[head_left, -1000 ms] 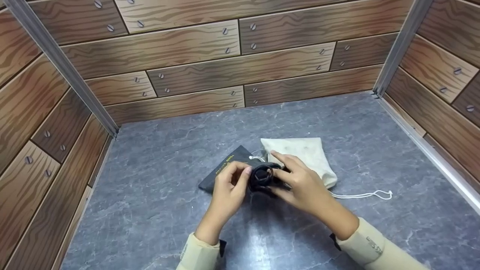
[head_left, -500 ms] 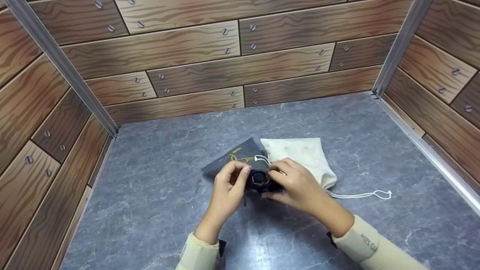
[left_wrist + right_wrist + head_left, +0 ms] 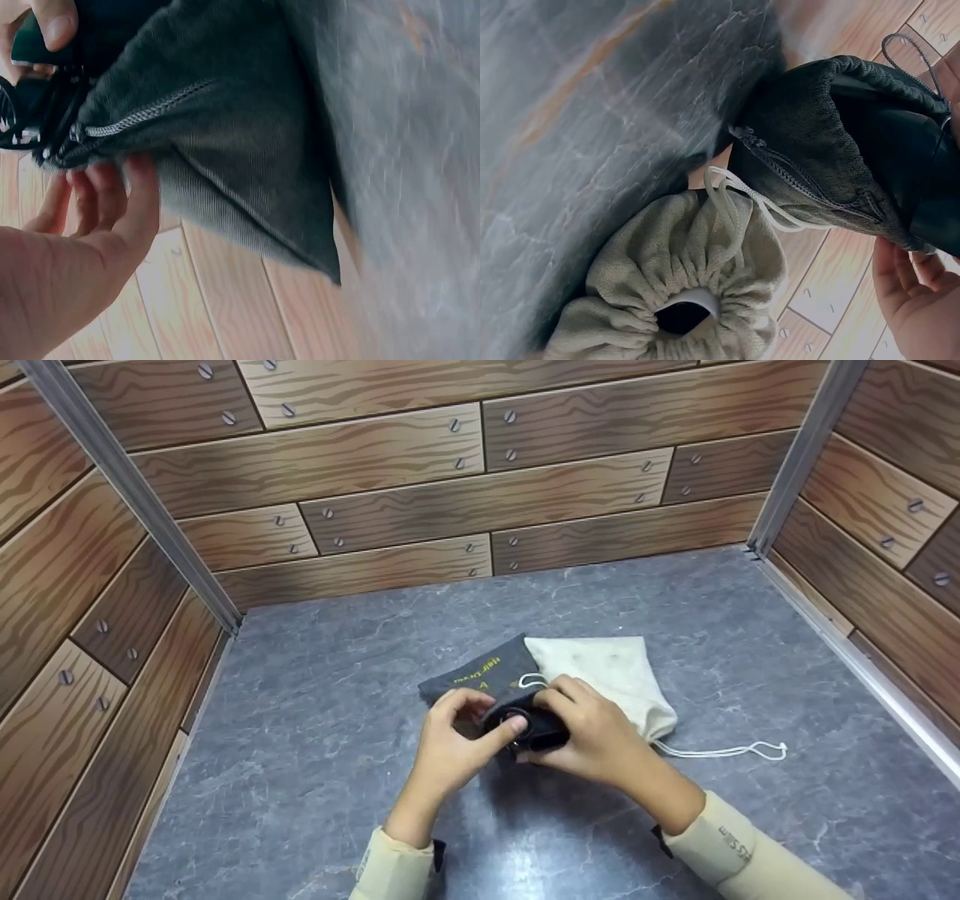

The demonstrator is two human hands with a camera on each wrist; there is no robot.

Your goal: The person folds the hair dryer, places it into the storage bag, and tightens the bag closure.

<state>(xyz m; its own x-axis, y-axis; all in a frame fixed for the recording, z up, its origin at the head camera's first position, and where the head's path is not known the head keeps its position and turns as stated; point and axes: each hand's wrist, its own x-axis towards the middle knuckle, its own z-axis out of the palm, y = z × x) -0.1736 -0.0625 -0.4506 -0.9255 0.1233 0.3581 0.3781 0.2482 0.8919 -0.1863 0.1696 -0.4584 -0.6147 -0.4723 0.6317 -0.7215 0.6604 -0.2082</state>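
A dark grey drawstring pouch (image 3: 480,669) with yellow "Hair Dryer" print is held between both hands, its mouth toward the person. Inside the mouth sits a smooth black body (image 3: 900,142), apparently a hair dryer, with a looped black cord (image 3: 56,116) bunched at the opening. My left hand (image 3: 454,742) has its fingers curled on the pouch's rim, and its thumb presses on the black thing. From the other side my right hand (image 3: 596,731) grips the rim, fingers over the far edge and thumb below. Most of the black thing is hidden by cloth.
A cream drawstring bag (image 3: 600,656) lies on the grey marbled table (image 3: 315,735) behind the right hand. One white cord (image 3: 731,750) trails right from it; another reaches toward the dark pouch. Wood-patterned walls (image 3: 390,521) stand at the back and both sides.
The pouch has turned, showing different yellow print, and swung slightly right. My left thumb has moved from the rim onto the black thing. The right fingers have gone from inside the opening to the rim.
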